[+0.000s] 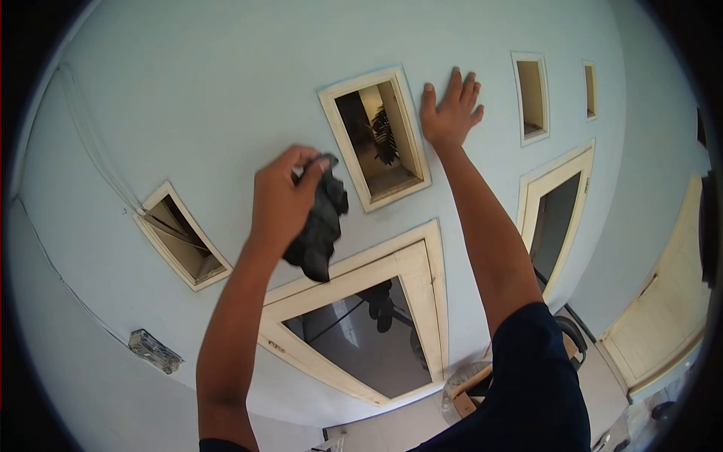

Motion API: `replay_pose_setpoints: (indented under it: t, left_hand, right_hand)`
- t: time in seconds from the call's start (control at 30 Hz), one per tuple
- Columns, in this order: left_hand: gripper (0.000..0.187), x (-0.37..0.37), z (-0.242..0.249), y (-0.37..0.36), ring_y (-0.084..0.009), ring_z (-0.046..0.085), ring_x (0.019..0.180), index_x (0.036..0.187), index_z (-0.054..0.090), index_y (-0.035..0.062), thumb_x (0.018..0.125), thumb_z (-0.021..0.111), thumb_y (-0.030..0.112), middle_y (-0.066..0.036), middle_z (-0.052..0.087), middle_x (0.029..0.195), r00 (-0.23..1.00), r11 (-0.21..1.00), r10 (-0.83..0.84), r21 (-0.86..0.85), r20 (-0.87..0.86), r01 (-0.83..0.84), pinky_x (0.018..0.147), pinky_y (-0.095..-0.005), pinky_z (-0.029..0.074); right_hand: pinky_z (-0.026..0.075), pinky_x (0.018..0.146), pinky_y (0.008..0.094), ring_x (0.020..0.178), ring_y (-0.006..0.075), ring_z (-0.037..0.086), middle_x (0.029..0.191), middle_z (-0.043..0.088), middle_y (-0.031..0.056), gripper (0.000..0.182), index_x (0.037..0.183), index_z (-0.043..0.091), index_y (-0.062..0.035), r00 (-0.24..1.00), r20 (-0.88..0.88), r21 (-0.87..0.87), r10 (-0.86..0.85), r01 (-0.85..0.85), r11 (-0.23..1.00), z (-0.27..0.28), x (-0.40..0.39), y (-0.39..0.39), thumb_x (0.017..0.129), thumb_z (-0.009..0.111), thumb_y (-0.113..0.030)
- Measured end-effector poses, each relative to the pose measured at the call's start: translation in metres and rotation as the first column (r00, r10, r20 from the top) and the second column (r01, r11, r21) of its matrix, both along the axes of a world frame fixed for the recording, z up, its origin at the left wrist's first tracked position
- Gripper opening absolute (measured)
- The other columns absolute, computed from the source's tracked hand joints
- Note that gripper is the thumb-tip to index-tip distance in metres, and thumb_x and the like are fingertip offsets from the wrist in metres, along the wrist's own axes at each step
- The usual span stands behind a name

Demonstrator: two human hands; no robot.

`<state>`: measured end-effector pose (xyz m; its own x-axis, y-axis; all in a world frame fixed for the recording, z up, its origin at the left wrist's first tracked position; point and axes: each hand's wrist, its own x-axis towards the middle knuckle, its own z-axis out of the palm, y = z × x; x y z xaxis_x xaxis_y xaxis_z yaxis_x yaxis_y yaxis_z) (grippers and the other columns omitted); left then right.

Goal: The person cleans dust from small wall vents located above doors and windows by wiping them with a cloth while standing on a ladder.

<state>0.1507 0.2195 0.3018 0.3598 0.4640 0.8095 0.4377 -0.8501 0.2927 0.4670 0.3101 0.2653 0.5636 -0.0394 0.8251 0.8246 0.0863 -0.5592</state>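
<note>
My left hand [285, 192] pinches a crumpled black cloth [320, 226] between thumb and fingers. The cloth hangs down in front of the pale blue wall [233, 98], over the upper edge of a cream-framed window [354, 265]. My right hand [452, 113] is spread against the wall with its fingers apart and nothing in it. Just left of that hand is a small framed opening [419, 184], through which a dark leafy plant [385, 135] shows. The small opening lies between my two hands.
Another small opening [220, 273] with cables running into it is on the left. Below it sits a wall box [154, 352]. To the right are two narrow openings, a second window [532, 192] and a cream door [659, 301]. A round glass table [452, 392] stands below.
</note>
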Motion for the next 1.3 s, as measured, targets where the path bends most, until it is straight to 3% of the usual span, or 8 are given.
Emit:
replay_pose_setpoints:
  t: [0.1,0.17,0.37,0.8,0.87,1.0,1.07,1.3]
  left_hand:
    - [0.018,0.013,0.044,0.031,-0.0110,0.056,0.068,0.096,0.068,0.0004,0.092,0.074,0.017,-0.006,0.069,0.083,1.000,0.999,-0.011,0.050,-0.020,0.012,0.066,-0.0279,0.048]
    - [0.024,0.024,0.068,0.044,-0.0166,0.061,0.072,0.094,0.069,0.0010,0.089,0.077,0.023,-0.008,0.068,0.082,0.989,0.941,0.075,0.338,-0.127,-0.028,0.072,-0.0316,0.050]
    - [0.025,0.051,0.119,0.071,-0.0204,0.065,0.075,0.083,0.070,0.0029,0.081,0.082,0.025,-0.009,0.069,0.080,0.925,0.952,0.246,0.249,-0.290,-0.176,0.073,-0.0336,0.051]
    - [0.040,0.071,0.120,0.070,-0.0237,0.067,0.076,0.071,0.064,0.0073,0.071,0.089,0.038,-0.006,0.069,0.080,0.864,0.881,0.458,0.241,-0.209,-0.408,0.069,-0.0379,0.053]
    - [0.042,0.059,0.125,0.086,-0.0238,0.065,0.072,0.070,0.061,0.0060,0.072,0.088,0.038,-0.008,0.067,0.076,0.887,0.883,0.371,0.398,-0.273,-0.247,0.066,-0.0373,0.052]
    - [0.041,0.052,0.134,0.086,-0.0253,0.065,0.070,0.070,0.061,0.0052,0.073,0.087,0.036,-0.009,0.065,0.072,0.879,0.910,0.318,0.375,-0.356,-0.177,0.064,-0.0391,0.051]
    - [0.045,0.056,0.131,0.086,-0.0224,0.056,0.061,0.069,0.057,0.0035,0.077,0.085,0.038,-0.008,0.059,0.064,0.890,0.913,0.318,0.359,-0.325,-0.195,0.060,-0.0386,0.045]
    - [0.048,0.094,0.108,0.082,-0.0262,0.058,0.062,0.069,0.056,0.0040,0.078,0.083,0.042,-0.011,0.058,0.065,0.928,0.859,0.360,0.424,-0.100,-0.288,0.061,-0.0407,0.045]
  right_hand:
    - [0.004,0.118,0.0650,0.155,0.0395,0.010,0.164,0.018,0.0256,0.078,0.157,0.030,-0.0080,1.000,0.011,0.014,-0.001,0.001,1.000,-0.001,0.000,0.001,0.097,0.045,-0.056]
    - [0.004,0.118,0.0652,0.154,0.0408,0.011,0.164,0.020,0.0262,0.077,0.156,0.031,-0.0070,0.999,0.031,0.036,0.011,-0.012,0.999,-0.002,0.000,0.001,0.097,0.046,-0.054]
    - [0.004,0.117,0.0656,0.154,0.0414,0.013,0.163,0.021,0.0260,0.075,0.155,0.033,-0.0063,1.000,0.028,0.067,0.014,-0.016,0.998,-0.003,0.003,0.005,0.096,0.049,-0.051]
    - [0.006,0.117,0.0659,0.153,0.0424,0.015,0.161,0.024,0.0267,0.075,0.154,0.035,-0.0054,0.998,0.059,0.097,0.014,-0.020,0.995,-0.007,0.004,0.007,0.096,0.050,-0.050]
    - [0.007,0.117,0.0664,0.153,0.0423,0.015,0.161,0.024,0.0268,0.074,0.154,0.035,-0.0050,0.998,0.056,0.091,0.007,-0.012,0.996,-0.005,0.005,0.007,0.096,0.050,-0.049]
    - [0.006,0.117,0.0663,0.153,0.0424,0.015,0.162,0.024,0.0268,0.073,0.153,0.036,-0.0053,0.998,0.058,0.104,0.009,-0.015,0.994,-0.005,0.005,0.008,0.096,0.050,-0.048]
    - [0.006,0.117,0.0660,0.152,0.0429,0.015,0.161,0.024,0.0269,0.073,0.153,0.036,-0.0055,0.999,0.045,0.110,-0.002,-0.003,0.994,-0.005,0.003,0.009,0.096,0.050,-0.048]
    - [0.006,0.117,0.0663,0.152,0.0436,0.015,0.161,0.024,0.0273,0.072,0.153,0.036,-0.0053,0.997,0.070,0.103,0.009,-0.017,0.995,-0.007,0.006,0.006,0.095,0.051,-0.047]
